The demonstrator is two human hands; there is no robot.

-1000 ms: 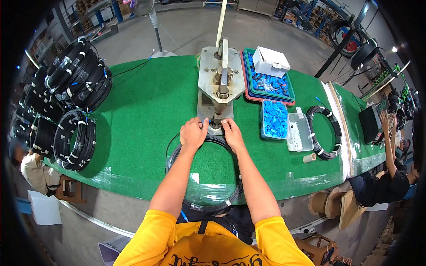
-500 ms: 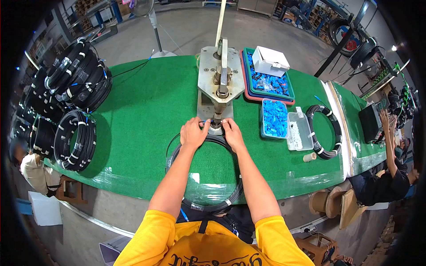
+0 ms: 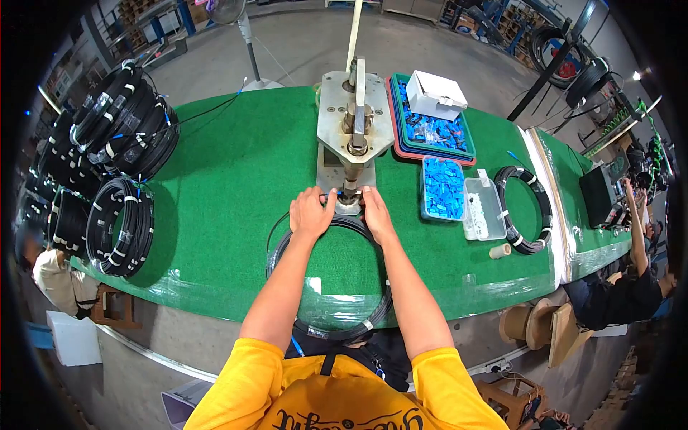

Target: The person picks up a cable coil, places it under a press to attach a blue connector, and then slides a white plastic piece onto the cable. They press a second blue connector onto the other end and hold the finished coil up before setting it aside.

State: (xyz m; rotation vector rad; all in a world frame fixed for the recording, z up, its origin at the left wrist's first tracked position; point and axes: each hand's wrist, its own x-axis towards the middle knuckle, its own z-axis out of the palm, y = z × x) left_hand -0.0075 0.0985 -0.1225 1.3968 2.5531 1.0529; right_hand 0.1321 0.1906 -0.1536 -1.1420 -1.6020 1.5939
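A metal press stands on the green-covered table. At the left of its base, the fingers of my left hand are closed on a small piece at the end of a black cable. My right hand is at the right of the base, its fingers together; what they hold, if anything, is hidden. Below both hands lies a coil of black cable, partly over the table's front edge, with my forearms above its sides. A thin black cable loop runs from the coil up to my left hand.
Stacked black coils stand on the left. Right of the press are a green tray of blue parts with a white box, a tub of blue parts, a clear tub and another coil. A co-worker sits far right.
Both hands stay almost where they were at the base of the press, with only slight finger movement. At far right, the co-worker's raised hands have moved slightly.
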